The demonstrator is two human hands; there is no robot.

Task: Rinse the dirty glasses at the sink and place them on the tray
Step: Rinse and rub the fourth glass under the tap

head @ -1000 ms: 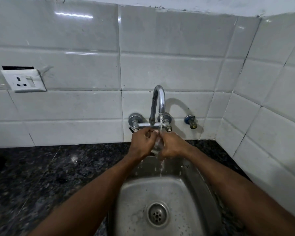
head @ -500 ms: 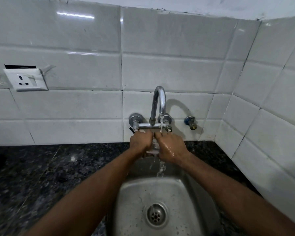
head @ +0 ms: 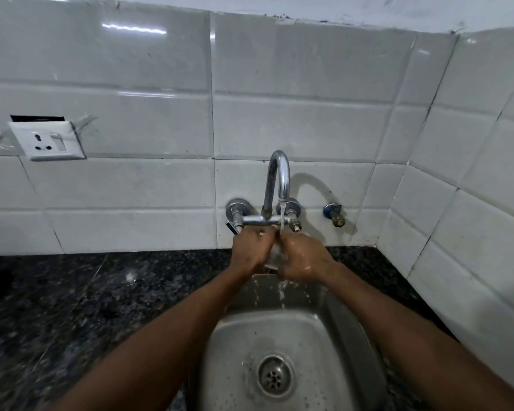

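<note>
Dim overall; glare streak on upper tiles [head: 134, 28]; faucet [head: 276, 185] shadow right; edges bowed, counter [head: 72, 307] blurred.

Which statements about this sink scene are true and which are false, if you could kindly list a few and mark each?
1. Water runs from the tap. True.
2. The left hand and the right hand both hold the glass under the stream. True.
3. The socket sits on the wall to the right of the tap. False: it is to the left.
4. Plates lie stacked in the sink. False: only the drain and water drops show there.
5. A tray stands on the counter. False: none is in view.
</note>
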